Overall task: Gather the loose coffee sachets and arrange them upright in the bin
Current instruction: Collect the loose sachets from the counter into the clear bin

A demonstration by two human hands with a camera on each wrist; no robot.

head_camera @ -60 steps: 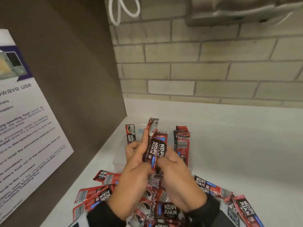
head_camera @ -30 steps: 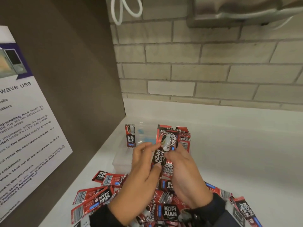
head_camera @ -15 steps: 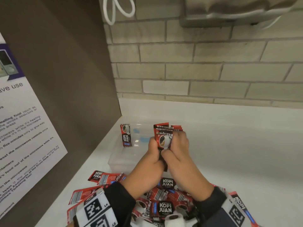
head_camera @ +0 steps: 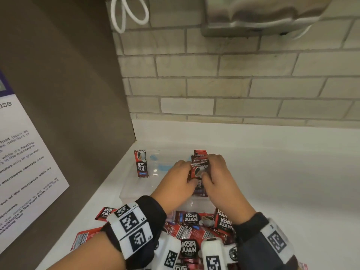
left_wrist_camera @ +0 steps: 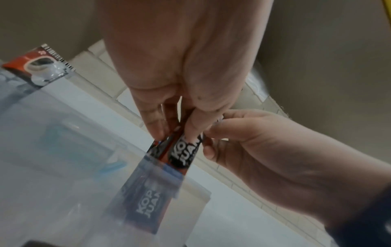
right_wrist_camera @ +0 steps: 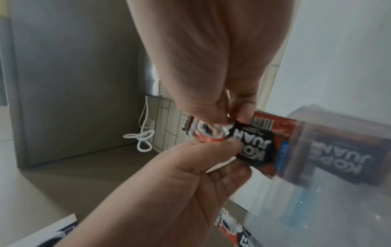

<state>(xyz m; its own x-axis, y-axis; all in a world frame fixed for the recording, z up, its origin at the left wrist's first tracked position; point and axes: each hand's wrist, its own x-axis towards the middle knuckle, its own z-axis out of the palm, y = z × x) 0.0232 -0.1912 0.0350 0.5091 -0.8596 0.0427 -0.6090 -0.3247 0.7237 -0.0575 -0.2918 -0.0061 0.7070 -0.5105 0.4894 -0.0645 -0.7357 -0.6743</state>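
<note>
A clear plastic bin [head_camera: 124, 193] sits on the white counter. Inside it, at the right, several red and black coffee sachets [head_camera: 199, 155] stand upright. One more sachet [head_camera: 141, 163] stands alone at the bin's far left. My left hand [head_camera: 188, 172] and right hand [head_camera: 209, 168] both pinch a few held sachets [head_camera: 198, 170], upright and lowered against that standing row. In the left wrist view my left hand [left_wrist_camera: 175, 135] pinches the sachets' [left_wrist_camera: 182, 157] tops above the bin wall [left_wrist_camera: 63, 150]. In the right wrist view my right hand [right_wrist_camera: 229, 119] pinches the crumpled sachet top [right_wrist_camera: 211, 132].
A pile of loose sachets [head_camera: 191, 219] lies on the counter in front of the bin, under my wrists. A brown side panel with a microwave notice [head_camera: 23, 172] rises on the left. A brick wall [head_camera: 214, 84] stands behind, with a metal fixture [head_camera: 253, 14] and a white cord [head_camera: 128, 14] overhead.
Both hands have carried the held sachets forward and down, from above the pile into the right side of the bin, against the standing row.
</note>
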